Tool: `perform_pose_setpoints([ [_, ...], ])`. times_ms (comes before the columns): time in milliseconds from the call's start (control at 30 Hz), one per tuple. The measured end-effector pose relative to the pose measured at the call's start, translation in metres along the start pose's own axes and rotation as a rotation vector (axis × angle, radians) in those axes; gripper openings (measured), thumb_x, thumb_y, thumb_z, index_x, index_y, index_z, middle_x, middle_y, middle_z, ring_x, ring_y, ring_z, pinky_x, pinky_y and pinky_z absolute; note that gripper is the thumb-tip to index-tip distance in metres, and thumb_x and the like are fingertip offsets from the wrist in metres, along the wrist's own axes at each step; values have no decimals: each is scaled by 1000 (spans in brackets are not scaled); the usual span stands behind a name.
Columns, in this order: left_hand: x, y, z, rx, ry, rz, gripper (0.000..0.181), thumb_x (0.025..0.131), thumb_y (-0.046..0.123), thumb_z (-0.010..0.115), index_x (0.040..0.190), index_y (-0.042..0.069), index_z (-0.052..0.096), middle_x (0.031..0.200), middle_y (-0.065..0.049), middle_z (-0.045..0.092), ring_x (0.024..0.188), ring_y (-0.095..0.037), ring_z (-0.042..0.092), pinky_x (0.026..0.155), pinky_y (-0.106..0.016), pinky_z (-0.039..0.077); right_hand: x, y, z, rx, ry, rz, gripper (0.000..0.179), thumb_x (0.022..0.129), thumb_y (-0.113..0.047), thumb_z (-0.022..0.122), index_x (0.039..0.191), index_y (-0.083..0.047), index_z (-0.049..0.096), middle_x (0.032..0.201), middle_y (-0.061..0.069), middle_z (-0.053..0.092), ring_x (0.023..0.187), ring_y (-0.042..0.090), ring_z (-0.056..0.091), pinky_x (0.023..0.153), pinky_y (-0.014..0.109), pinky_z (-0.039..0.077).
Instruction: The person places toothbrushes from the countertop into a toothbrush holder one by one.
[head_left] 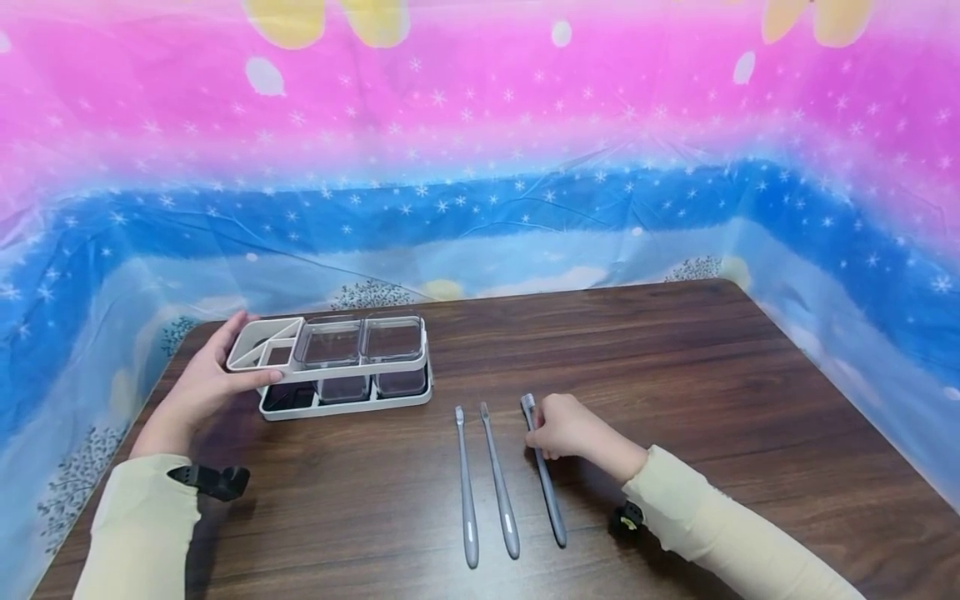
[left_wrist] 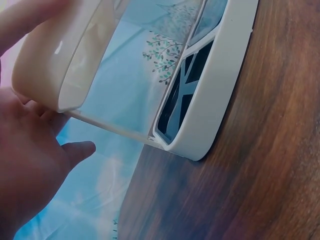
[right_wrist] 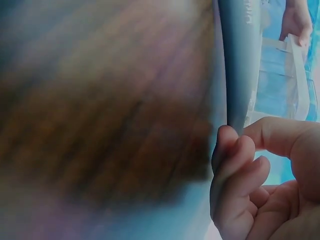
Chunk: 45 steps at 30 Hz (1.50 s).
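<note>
Near the bottom centre of the head view, three grey toothbrushes lie side by side on the wooden counter (head_left: 675, 375), long axes running near to far, bristle heads at the far end and handles toward the person. The left toothbrush (head_left: 465, 492) and the middle toothbrush (head_left: 498, 487) lie untouched, close together. Just right of them, the right hand (head_left: 566, 427) has its fingers (right_wrist: 235, 170) curled and pinching the right toothbrush (head_left: 543, 475) on its upper shaft, below the head; this brush leans slightly, with its head tipped toward the upper left and its handle toward the lower right. It seems to rest on the counter, so the step in hand looks like the pick-up of that brush. Lifting it would call for a firm pinch and a clean rise, clear of its neighbours.

Farther back, at the left of the frame, the left hand (head_left: 198, 387) holds the left end of the white two-tier organiser (head_left: 341, 362), fingers wrapped over the end of its raised upper tray, thumb (left_wrist: 75, 150) free below it. Its open slot is at that left end, beside clear lidded boxes.
</note>
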<state>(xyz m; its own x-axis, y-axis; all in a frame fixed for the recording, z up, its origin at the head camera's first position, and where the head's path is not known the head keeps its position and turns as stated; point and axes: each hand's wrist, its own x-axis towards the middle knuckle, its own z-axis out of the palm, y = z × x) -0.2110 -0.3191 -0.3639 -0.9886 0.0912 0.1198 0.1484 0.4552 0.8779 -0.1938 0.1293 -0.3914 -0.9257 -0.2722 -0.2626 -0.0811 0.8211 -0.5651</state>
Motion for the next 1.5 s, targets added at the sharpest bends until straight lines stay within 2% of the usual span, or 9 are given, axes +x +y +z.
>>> perform_pose_setpoints([
  [267,-1,1,1,16,-7,-38,108,85,12,74,155,12,-7,155,-26,19,112,2,39,81,-4,37,8,-8,-17,57,9,-47,15,86,-9,64,73,-6,59,53,3,60,45,11,55,45,22,45],
  [467,0,1,0,44,-16,-50,107,85,13,74,155,12,-7,155,-27,18,114,-1,39,80,-4,37,11,-18,-32,68,6,-64,12,87,-10,62,77,-5,59,58,7,63,53,22,62,48,23,42],
  [600,0,1,-1,67,-15,-48,106,85,14,74,155,11,-6,154,-28,21,112,-1,39,79,-4,37,14,-28,-43,93,9,-80,10,88,-11,61,81,-3,59,61,9,64,60,28,65,49,24,45],
  [700,0,2,-1,79,-16,-50,106,85,15,74,155,11,-6,153,-28,22,119,-14,42,78,-4,37,17,-38,-51,100,13,-93,10,89,-11,60,84,-3,60,63,9,65,63,29,66,50,24,46],
  [833,0,2,-2,81,-22,-58,106,86,16,73,155,11,-7,153,-28,22,122,-21,41,78,-4,37,23,-57,-61,107,22,-109,9,88,-11,60,85,-3,60,63,6,65,60,23,64,52,24,46],
  [900,0,2,-2,74,-24,-60,106,86,16,74,155,12,-7,153,-28,23,117,-12,41,78,-5,37,26,-67,-65,116,30,-116,8,88,-10,60,86,-3,60,62,5,64,57,19,62,51,23,45],
  [1000,0,2,-2,56,-27,-66,107,86,17,74,155,12,-7,153,-28,22,115,-6,40,79,-5,38,32,-85,-71,122,40,-143,8,88,-11,60,86,-4,60,61,4,63,56,17,60,50,22,44],
  [1233,-2,3,-3,40,-27,-74,108,85,18,75,155,13,-8,152,-29,23,113,-6,41,79,-6,39,39,-129,-78,165,35,-199,9,90,-12,63,86,-4,61,65,6,63,56,16,58,49,20,41],
  [1500,0,3,-3,58,-41,-58,108,85,15,74,155,11,-8,150,-30,26,107,-1,41,78,-6,40,45,-177,-76,71,37,-246,13,91,-18,64,84,-7,63,67,4,65,59,16,60,51,20,42],
])
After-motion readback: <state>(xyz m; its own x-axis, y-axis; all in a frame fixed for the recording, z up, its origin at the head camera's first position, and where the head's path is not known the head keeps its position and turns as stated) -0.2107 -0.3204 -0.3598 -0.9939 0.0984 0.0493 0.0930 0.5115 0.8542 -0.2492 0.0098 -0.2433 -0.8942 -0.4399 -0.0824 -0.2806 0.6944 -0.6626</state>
